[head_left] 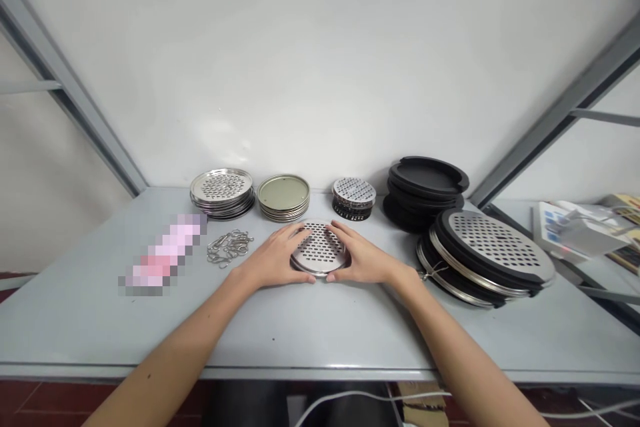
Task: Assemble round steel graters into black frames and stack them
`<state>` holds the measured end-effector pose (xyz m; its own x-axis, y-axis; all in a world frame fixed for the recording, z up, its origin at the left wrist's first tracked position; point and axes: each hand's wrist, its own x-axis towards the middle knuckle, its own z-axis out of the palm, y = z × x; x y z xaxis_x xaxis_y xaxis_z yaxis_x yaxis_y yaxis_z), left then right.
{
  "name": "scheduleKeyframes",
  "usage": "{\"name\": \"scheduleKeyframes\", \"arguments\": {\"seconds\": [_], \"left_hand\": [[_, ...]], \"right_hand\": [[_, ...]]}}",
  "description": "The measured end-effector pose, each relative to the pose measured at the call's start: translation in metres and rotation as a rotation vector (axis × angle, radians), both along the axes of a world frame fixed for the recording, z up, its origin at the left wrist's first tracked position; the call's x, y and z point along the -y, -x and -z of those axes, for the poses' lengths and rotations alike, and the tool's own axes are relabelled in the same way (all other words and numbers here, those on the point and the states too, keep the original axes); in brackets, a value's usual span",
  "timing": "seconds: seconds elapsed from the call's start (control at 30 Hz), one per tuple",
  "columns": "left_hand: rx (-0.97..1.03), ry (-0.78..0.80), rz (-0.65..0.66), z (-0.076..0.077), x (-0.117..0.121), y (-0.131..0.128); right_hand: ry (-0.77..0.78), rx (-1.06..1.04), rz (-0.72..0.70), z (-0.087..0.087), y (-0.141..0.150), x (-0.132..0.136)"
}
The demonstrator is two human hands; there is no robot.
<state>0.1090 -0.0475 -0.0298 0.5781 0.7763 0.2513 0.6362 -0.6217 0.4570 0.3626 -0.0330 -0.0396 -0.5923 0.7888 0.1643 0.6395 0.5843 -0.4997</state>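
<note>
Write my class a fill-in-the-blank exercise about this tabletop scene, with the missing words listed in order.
1. The left hand and right hand hold a round metal plate pierced with many small ____.
2. Of the two hands, the ____ one is nearer the loose metal clips.
3. The upright black stack stands to the ____ of the small perforated discs.

Missing words: holes; left; right.

Bare hands (pixel 273 260), slim fingers (pixel 344 229), left forearm (pixel 187 337) with small dark spots (pixel 149 376)
</note>
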Motion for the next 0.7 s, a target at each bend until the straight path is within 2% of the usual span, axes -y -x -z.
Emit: {"name": "scheduleKeyframes", "arguments": {"seconds": [0.13,0.33,0.43,0.7], "left_hand": [[0.003,-0.001,-0.003,0.002,0.0,-0.001],[-0.061,0.102,-0.064,0.0,0.002,0.001],[-0.093,0.092,-0.04,0.002,0.001,0.001],[-0.173,0.062,-0.014,0.008,0.001,-0.005]], "right_hand": [[-0.018,0.0,-0.009,0.003,-0.001,-0.001],[-0.049,0.022,-0.003,-0.004,-0.001,0.001],[-0.076,0.038,0.009,-0.005,0.003,0.003],[-0.176,0.107,0.022,0.01,0.022,0.005]]}}
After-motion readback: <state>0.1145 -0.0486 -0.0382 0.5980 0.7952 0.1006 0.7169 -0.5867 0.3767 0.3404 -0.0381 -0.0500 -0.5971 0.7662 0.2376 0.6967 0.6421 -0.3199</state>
